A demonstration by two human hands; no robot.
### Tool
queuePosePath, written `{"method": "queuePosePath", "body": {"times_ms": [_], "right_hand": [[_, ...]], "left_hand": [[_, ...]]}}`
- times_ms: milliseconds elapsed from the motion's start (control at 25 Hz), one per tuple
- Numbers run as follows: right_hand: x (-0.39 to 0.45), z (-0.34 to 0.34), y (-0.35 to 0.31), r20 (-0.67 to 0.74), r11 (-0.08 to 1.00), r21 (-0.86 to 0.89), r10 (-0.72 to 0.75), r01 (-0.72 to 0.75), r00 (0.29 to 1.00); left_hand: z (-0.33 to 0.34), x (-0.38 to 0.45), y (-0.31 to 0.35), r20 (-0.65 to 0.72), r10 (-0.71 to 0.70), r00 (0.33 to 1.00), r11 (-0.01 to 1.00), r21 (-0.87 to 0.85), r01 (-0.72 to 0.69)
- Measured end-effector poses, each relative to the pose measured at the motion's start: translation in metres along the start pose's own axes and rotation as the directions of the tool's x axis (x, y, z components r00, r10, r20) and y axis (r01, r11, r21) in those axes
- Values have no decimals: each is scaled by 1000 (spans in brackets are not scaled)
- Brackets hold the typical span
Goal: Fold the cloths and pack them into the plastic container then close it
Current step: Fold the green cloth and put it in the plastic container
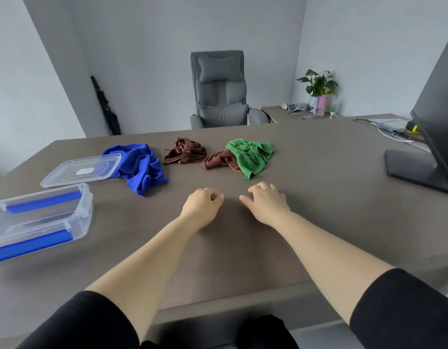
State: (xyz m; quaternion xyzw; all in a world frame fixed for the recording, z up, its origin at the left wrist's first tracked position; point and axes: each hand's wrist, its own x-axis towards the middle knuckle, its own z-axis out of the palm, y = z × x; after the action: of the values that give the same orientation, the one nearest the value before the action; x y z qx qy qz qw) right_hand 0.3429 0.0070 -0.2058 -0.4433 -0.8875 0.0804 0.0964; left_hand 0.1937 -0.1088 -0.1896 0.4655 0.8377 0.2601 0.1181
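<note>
Nothing is held by the left hand (201,206) or right hand (265,204); fingers are loosely curled. The clear rectangular plastic container (41,222) is cut off at left.

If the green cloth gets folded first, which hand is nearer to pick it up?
Probably the right hand. It rests on the table just below the crumpled green cloth, while the left hand lies further over, toward the blue cloth. Both hands hold nothing.

crumpled cloths (185,154), open plastic container (39,222), lid (79,171) aside
</note>
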Motion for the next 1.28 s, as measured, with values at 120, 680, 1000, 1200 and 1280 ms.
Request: {"method": "queuePosePath", "body": {"times_ms": [120,680,1000,1200,1280], "right_hand": [[36,12,7,-184,985,170,64,-33,981],[106,15,26,-353,916,390,52,96,934],[96,-6,15,-481,768,557,-11,315,877],[94,-17,19,-528,701,627,63,339,847],[93,-20,22,-508,681,652,66,334,859]], "left_hand": [[23,32,2,-129,63,990,998,10,-62],[70,128,42,-376,321,869,923,-79,-376],[61,118,48,-351,357,865,799,-365,-478],[57,120,49,-412,366,834,767,-375,-521],[52,123,49,-404,264,876,716,-526,-459]]}}
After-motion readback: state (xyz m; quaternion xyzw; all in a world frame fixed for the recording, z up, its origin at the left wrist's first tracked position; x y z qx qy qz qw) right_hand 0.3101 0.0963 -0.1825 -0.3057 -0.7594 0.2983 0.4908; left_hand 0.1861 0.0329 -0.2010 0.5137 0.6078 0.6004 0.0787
